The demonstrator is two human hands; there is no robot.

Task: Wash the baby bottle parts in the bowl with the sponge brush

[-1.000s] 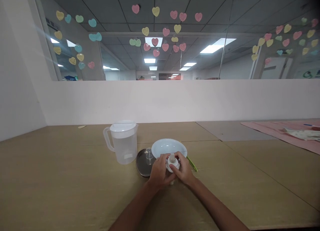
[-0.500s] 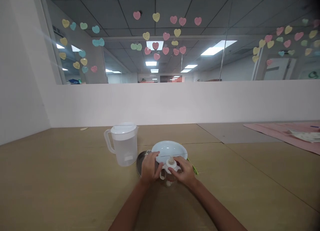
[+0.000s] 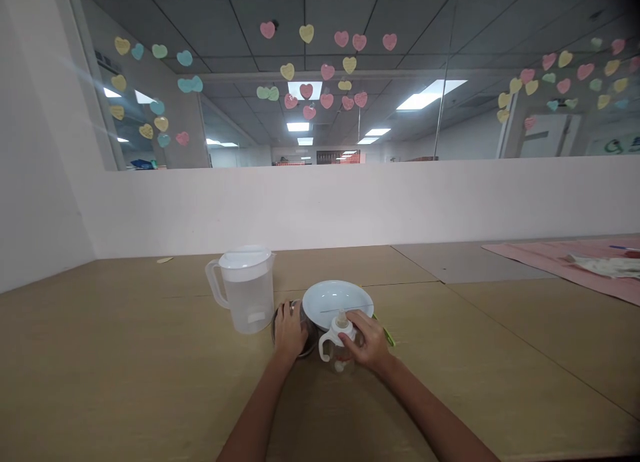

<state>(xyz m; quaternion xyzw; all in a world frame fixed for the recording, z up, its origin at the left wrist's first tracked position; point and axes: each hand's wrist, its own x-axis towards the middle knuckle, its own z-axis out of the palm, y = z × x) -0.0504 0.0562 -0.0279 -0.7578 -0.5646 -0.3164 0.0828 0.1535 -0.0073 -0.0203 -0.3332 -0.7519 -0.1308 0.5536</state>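
My right hand [image 3: 367, 341] is closed around the collar of a baby bottle [image 3: 341, 347], which stands upright on the table with a teat on top and a white handle at its left. To the left, my left hand [image 3: 291, 330] reaches down into a dark round metal dish [image 3: 311, 342]. Its fingers are curled at the far side of the dish, and what they hold there is hidden beneath them. Just behind the bottle sits a white bowl [image 3: 338, 294], its near edge partly covered by the bottle and my right hand.
A lidded clear plastic pitcher [image 3: 247, 295] stands left of the dish. Something thin and green [image 3: 389, 337] sticks out at the bowl's right. A pink cloth [image 3: 540, 255] lies at the far right, and a low white wall [image 3: 320, 205] runs behind the table.
My left hand has left the bottle's side and moved left, down into the metal dish. My right hand stays on the bottle, whose left handle now shows more fully.
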